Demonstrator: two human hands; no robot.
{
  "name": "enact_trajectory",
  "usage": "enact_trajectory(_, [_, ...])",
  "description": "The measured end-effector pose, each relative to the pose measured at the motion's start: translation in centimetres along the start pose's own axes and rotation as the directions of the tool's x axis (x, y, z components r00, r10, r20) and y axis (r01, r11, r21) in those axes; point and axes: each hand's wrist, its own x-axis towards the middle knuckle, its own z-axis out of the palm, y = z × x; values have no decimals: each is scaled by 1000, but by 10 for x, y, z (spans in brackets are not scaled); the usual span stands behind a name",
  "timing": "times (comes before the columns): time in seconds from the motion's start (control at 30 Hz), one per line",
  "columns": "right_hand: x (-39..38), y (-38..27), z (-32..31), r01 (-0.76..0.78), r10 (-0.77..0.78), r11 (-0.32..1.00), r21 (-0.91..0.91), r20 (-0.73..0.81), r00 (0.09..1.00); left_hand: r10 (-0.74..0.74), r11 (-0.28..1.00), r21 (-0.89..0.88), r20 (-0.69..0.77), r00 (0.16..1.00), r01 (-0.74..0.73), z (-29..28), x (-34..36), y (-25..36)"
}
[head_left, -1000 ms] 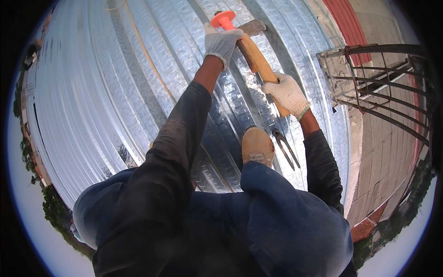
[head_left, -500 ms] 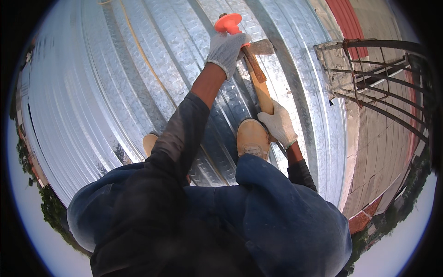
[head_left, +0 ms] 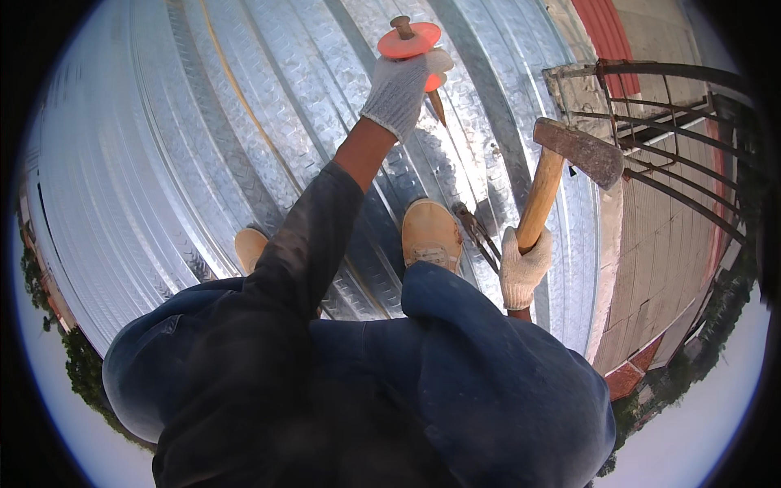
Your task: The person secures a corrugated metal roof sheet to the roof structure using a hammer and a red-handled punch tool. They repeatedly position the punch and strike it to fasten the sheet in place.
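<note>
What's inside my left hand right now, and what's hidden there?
Your left hand holds a chisel with an orange guard: its blunt head and the guard's disc show above, its brown lower end below. That hand covers the middle.

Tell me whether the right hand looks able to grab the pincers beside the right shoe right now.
Probably not yet: the right hand is closed around the hammer and would likely need to let go first. The pincers lie close by on the metal sheet, with nothing seen on top.
</note>
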Motion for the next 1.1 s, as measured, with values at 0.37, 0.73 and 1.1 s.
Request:
enact_trajectory(0.37, [9,-21,-25,-294,262,927,233,161,952,-190,982,65,262,946,179,66,-8,-70])
enact_trajectory(0.73, [19,-41,-31,-95,78,992,88,186,979,-118,990,120,394,911,76,56,-8,-72])
enact_trajectory(1.1, [35,-62,-34,53,-57,998,23,194,979,-76,990,141,384,920,23,44,-8,-85])
